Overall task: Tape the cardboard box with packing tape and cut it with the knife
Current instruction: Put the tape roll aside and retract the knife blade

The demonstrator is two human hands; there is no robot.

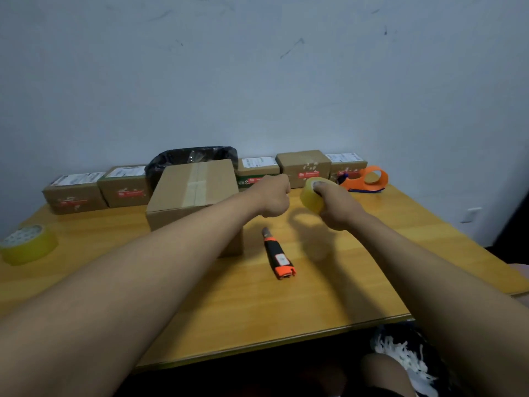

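A brown cardboard box stands in the middle of the wooden table, a strip of tape running along its top seam. My right hand holds a yellowish roll of packing tape lifted above the table, to the right of the box. My left hand is closed into a fist between the box and the roll; whether it pinches the tape's end I cannot tell. A black and orange utility knife lies on the table just right of the box, below both hands.
A second tape roll sits at the table's left edge. An orange tape dispenser lies at the back right. Several small labelled cartons line the wall, with a black-bagged bin behind the box.
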